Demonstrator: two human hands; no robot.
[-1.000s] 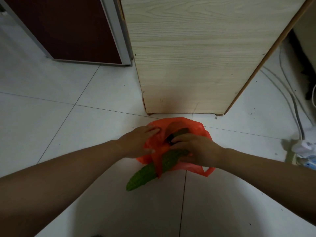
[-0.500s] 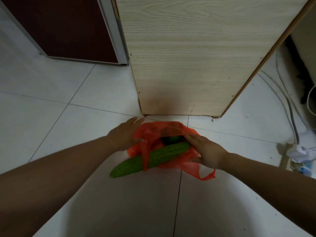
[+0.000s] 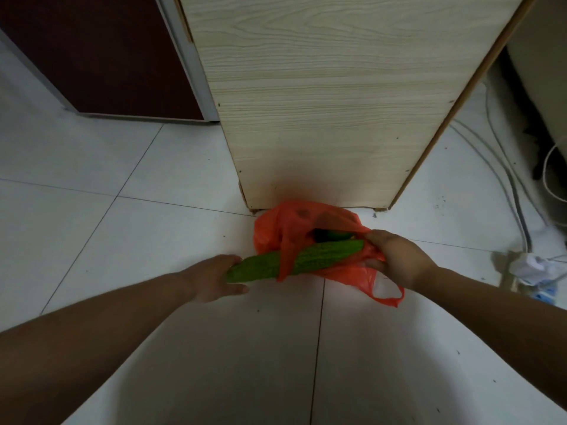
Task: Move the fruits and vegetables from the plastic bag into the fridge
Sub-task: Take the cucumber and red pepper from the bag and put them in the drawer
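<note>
Head view: the step in hand is drawing the first vegetable out of the bag [image 3: 287, 231], which lies on the floor [image 3: 138, 228] against the foot of a wooden cabinet [image 3: 337, 102]. The gourd [image 3: 310, 259] lies low over the floor, half in the bag's mouth, with a bag handle draped across its middle. Its long axis runs left to right, nearly level. The tapered tip points to the person's left, and the right end sits slightly farther off.

The left hand [image 3: 214, 277] cups that tip, fingers above and thumb below. The right hand [image 3: 397, 260] pinches the bag's edge at the gourd's other end. Another green vegetable [image 3: 336, 235] shows deeper inside.

The next move probably calls for a leftward pull along the axis while the right hand holds the plastic back, so the handle slips off. Whether the dark red door [image 3: 107, 56] belongs to the fridge cannot be told.
</note>
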